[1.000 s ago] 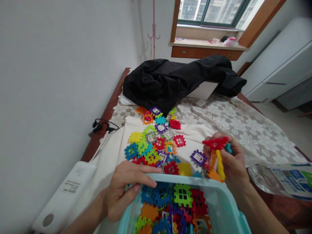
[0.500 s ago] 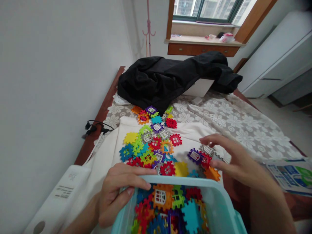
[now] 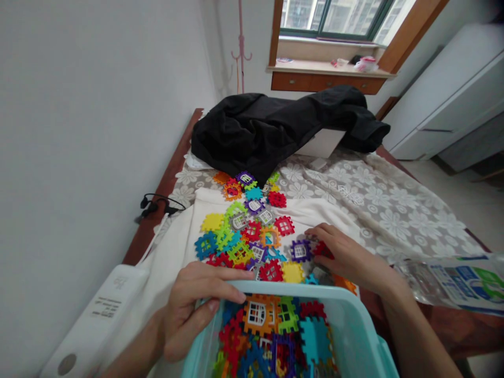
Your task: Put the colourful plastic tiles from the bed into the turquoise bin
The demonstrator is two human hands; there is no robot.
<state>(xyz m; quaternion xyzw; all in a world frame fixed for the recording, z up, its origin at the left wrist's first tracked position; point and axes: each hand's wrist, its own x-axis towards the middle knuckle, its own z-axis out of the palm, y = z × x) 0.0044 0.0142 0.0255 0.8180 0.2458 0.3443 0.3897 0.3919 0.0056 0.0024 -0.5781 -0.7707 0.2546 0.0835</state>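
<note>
Our left grip (image 3: 189, 310) pinches the teal bin (image 3: 315, 294); our right grip (image 3: 348, 258) lies open on interlocking tiles (image 3: 300, 251). We'd best rake several together.

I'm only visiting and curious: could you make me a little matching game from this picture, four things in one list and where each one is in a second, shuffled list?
Things
1. left hand
2. right hand
3. black garment
4. white device

Places
A. heaped at the far end of the bed
B. gripping the rim of the teal bin
C. beside the wall, left of the cloth
D. on the loose toy tiles spread on the cloth

Pairs: 1-B, 2-D, 3-A, 4-C
</note>
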